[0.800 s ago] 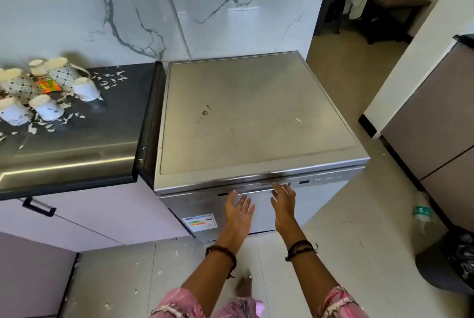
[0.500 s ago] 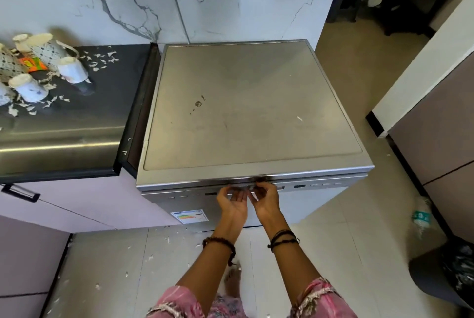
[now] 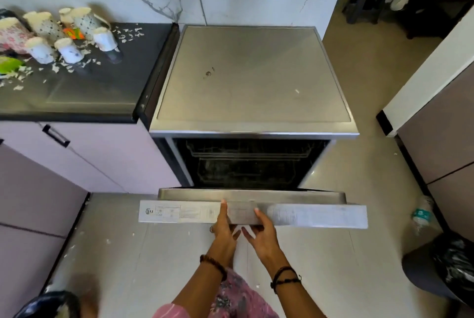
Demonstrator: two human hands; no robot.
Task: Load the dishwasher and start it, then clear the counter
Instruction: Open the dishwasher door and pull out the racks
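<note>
The steel dishwasher (image 3: 252,79) stands right of the black counter (image 3: 84,92). Its door (image 3: 320,215) is swung down almost flat, and dark racks (image 3: 246,163) show inside. My left hand (image 3: 223,225) and my right hand (image 3: 261,230) grip the door's top edge at its middle, thumbs on top and fingers beneath. Several white patterned mugs (image 3: 69,49) stand and lie at the counter's far left among scattered white scraps.
A green item (image 3: 9,65) lies at the counter's left edge. A black-lined bin (image 3: 446,269) stands on the floor at the right, with a plastic bottle (image 3: 420,215) beside it. White scraps litter the floor by the pink cabinets (image 3: 84,156).
Both hands reached the closed door's top edge, took hold of it and pulled it down. The door now hangs almost flat and the racks show.
</note>
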